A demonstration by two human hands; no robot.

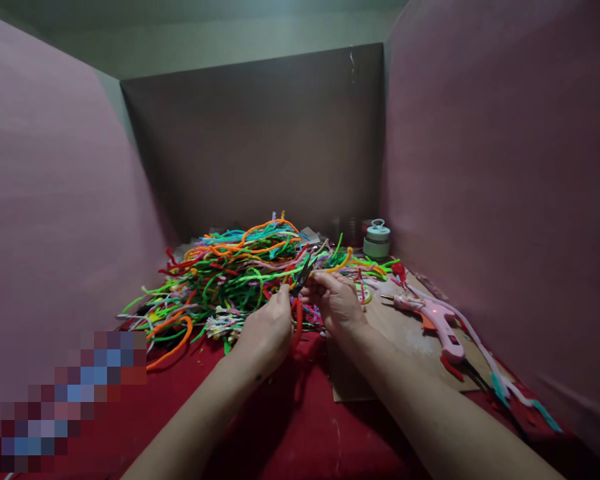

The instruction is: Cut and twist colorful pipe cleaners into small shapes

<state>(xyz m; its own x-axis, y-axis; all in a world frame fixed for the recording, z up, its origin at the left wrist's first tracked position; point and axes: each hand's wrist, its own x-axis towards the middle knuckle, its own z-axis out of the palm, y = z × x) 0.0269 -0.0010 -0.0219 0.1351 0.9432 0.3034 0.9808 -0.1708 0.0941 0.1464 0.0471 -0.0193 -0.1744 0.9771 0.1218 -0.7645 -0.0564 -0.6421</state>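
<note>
My left hand (267, 330) is closed around a pair of small dark scissors (305, 272). The blades point up and away from me. Close beside them, the thumb and fingertips of my right hand (339, 303) are pinched together; what lies in the pinch is too small to make out. A red pipe cleaner (297, 325) hangs down between the two hands, and its upper end is hidden by the fingers. Just beyond my hands rises a large heap of pipe cleaners (240, 267) in green, orange, red, blue and other colours.
On the right, a pink glue gun (437, 323) with a lit orange light lies on a cardboard sheet (395, 360). A pale green jar (377, 241) stands at the back. White-tipped stems (225, 323) lie before the heap. Pink panels (505, 167) enclose the red-covered table (280, 427).
</note>
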